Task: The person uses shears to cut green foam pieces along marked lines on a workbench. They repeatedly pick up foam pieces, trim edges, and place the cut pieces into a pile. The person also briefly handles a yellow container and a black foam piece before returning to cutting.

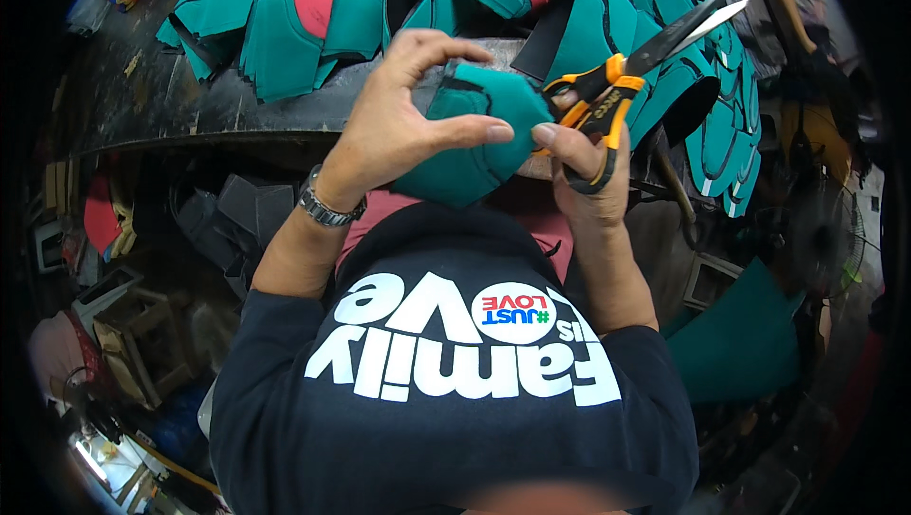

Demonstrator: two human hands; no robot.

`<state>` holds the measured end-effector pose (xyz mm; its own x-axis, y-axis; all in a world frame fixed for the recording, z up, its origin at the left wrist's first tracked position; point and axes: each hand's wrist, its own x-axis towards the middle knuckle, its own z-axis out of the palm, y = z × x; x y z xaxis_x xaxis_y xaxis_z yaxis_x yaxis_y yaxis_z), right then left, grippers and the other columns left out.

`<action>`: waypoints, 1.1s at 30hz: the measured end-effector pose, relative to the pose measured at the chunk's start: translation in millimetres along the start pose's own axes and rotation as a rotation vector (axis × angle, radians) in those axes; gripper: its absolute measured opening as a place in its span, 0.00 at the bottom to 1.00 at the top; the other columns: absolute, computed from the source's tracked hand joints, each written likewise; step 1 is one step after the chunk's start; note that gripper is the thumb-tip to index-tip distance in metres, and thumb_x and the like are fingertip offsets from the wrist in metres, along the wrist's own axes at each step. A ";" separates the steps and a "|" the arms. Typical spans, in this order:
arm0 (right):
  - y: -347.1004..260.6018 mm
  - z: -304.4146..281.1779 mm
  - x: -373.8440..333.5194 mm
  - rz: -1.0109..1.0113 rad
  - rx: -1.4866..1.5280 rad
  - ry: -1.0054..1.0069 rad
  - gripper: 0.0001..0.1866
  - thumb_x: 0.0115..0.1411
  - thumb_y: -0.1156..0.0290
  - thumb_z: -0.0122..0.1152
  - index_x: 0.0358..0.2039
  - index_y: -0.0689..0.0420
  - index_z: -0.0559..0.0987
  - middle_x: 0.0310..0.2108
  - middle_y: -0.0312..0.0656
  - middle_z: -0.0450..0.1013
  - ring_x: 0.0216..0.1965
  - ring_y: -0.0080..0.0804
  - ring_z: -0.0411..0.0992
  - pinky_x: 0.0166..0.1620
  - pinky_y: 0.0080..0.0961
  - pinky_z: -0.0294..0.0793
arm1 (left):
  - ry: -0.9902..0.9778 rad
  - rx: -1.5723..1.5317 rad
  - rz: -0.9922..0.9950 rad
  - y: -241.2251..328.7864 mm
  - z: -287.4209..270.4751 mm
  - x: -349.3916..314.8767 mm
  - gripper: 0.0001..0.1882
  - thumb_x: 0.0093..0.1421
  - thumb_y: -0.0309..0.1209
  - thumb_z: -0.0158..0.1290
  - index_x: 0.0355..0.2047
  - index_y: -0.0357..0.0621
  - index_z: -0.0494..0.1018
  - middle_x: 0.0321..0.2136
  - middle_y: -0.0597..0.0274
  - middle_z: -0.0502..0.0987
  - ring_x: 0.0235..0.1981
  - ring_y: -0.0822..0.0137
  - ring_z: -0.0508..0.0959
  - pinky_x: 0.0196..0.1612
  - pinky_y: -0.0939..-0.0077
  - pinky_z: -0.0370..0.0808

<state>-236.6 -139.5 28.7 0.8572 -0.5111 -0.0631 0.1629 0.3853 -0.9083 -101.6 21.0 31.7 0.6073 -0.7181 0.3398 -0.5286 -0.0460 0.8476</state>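
One teal piece [479, 149], flat-faced, many-cornered and lined in black, is held up between two hands in front of the wearer, around the near edge of a dark worktop [95, 97]. Its long axis slants from near left to far right.

The left hand [403, 121] grasps it from the left and far side, thumb pressed across the face, forefinger arched beyond the far edge. The right hand [576, 150] meets its right corner with the thumb tip, while also gripping scissors [607, 88] with orange and black handles. Whether the right fingers pinch the piece from behind is hidden.

What matters most is the direction of the blades: they point far right, away from the piece, which lies left of the handles. As they stand, they would have to be turned leftward to meet it. The left hand covers more of the piece; the right is nearer its right corner.

Beyond, on the far left of the worktop, lie overlapping teal stacks [285, 64], with a pink panel [308, 2] showing. A larger teal heap [726, 145] spreads on the right. Near right, lower down, is a broad teal sheet [740, 344].
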 end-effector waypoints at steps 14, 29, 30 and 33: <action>10.4 -65.5 -32.2 0.541 -0.326 -0.455 0.19 0.51 0.64 0.65 0.38 0.61 0.72 0.24 0.38 0.71 0.24 0.21 0.69 0.30 0.17 0.70 | -0.287 -0.861 -0.710 -46.2 18.0 -23.5 0.13 0.48 0.26 0.65 0.35 0.36 0.79 0.30 0.60 0.81 0.31 0.72 0.80 0.39 0.77 0.77; 16.9 -81.3 -42.8 0.726 -0.397 -0.536 0.28 0.44 0.57 0.73 0.41 0.60 0.73 0.27 0.35 0.71 0.26 0.19 0.69 0.30 0.16 0.71 | -0.359 -0.797 -0.693 -50.5 10.7 -25.9 0.14 0.47 0.28 0.63 0.35 0.35 0.79 0.30 0.59 0.81 0.30 0.71 0.79 0.39 0.77 0.76; 16.9 -81.7 -42.1 0.723 -0.388 -0.550 0.23 0.47 0.62 0.72 0.39 0.58 0.73 0.28 0.33 0.70 0.26 0.18 0.68 0.30 0.16 0.70 | -0.360 -0.794 -0.694 -50.3 9.8 -26.0 0.14 0.47 0.28 0.63 0.35 0.34 0.79 0.30 0.59 0.81 0.30 0.71 0.79 0.39 0.78 0.76; 17.5 -82.7 -40.3 0.741 -0.372 -0.510 0.21 0.47 0.65 0.72 0.38 0.58 0.73 0.28 0.32 0.69 0.27 0.16 0.66 0.31 0.15 0.67 | -0.360 -0.795 -0.702 -49.0 8.0 -25.6 0.14 0.47 0.27 0.63 0.35 0.34 0.79 0.30 0.59 0.81 0.30 0.71 0.79 0.39 0.78 0.76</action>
<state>-308.7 -175.7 -18.8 0.8034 0.1906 -0.5641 -0.5926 0.1629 -0.7889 -96.0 36.0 -21.8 0.3471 -0.8724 -0.3443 0.4711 -0.1552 0.8683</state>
